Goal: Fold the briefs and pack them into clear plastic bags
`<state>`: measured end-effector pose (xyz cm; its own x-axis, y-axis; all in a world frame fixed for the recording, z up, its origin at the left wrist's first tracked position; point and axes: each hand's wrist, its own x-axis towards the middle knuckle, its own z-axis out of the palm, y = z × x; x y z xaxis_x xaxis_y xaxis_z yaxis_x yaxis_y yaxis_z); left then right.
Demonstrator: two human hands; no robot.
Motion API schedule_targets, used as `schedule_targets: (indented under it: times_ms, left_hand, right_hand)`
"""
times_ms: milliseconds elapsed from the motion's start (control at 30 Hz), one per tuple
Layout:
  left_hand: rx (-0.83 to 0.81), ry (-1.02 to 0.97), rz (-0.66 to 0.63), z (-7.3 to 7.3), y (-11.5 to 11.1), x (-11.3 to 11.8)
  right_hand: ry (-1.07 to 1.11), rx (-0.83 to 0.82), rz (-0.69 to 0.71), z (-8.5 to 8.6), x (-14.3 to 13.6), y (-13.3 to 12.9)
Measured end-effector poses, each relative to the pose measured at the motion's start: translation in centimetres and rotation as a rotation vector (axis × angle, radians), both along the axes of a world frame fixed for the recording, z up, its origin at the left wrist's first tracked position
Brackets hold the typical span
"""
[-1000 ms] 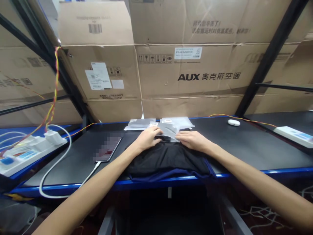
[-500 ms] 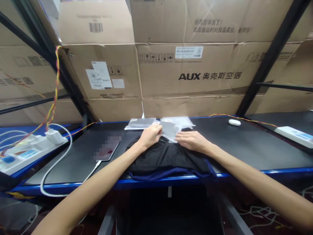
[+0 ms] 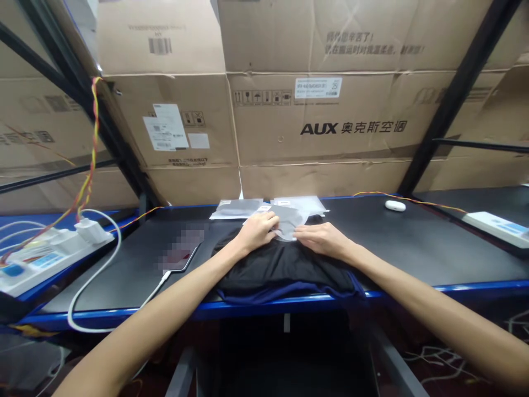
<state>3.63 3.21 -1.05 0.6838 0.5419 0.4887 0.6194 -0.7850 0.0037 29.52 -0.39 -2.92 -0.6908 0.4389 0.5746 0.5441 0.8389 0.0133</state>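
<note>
1. So the left hand [image 3: 259,230] had its fingers pinched in close on the near-left side of a see-through packet [image 3: 287,218], back of the hand facing up.
2. The right hand [image 3: 320,238] was pretty narrow too, fingertips bunched together on the packet's near-right edge. Couldn't really tell what the thumb was up to.
3. The packet itself sat between both hands, over the far part of a black cloth [image 3: 285,267], with a small white label near its top left.
4. That cloth was kinda rumpled and lay along the near edge of the dark tabletop [image 3: 413,248], with a navy border showing at the front.
5. Just behind the hands were two more packets, a greyish one [image 3: 237,208] on the left and a whiter one [image 3: 317,206] on the right.
6. Off to the left lay a phone [image 3: 182,258] with a white cable [image 3: 73,300] plugged into its near end.
7. Over on the right, well apart from the hands, was a small white case [image 3: 395,205], and cardboard [image 3: 351,151] stood along the back.
</note>
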Motion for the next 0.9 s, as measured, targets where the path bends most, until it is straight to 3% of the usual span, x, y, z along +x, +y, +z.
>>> schedule_targets:
  times_ms: [67,267,433,667,900]
  left_hand:
    - [0.024,0.016,-0.006,0.1,-0.2,0.1]
    - [-0.023,-0.003,-0.211,0.7,-1.7,0.0]
    - [-0.021,0.008,-0.221,0.6,-2.5,0.3]
    - [0.144,0.028,-0.229,0.0,-2.7,0.7]
    - [0.303,-0.031,-0.32,0.5,-2.2,0.6]
  right_hand:
    - [0.015,-0.004,-0.005,0.0,0.0,0.0]
    - [0.013,0.018,-0.086,0.1,-0.3,-0.3]
    - [0.014,0.017,-0.106,0.2,-0.9,-1.0]
    - [0.068,0.25,-0.003,0.3,-1.2,-1.5]
    - [0.102,0.339,0.041,0.4,-0.7,-1.0]
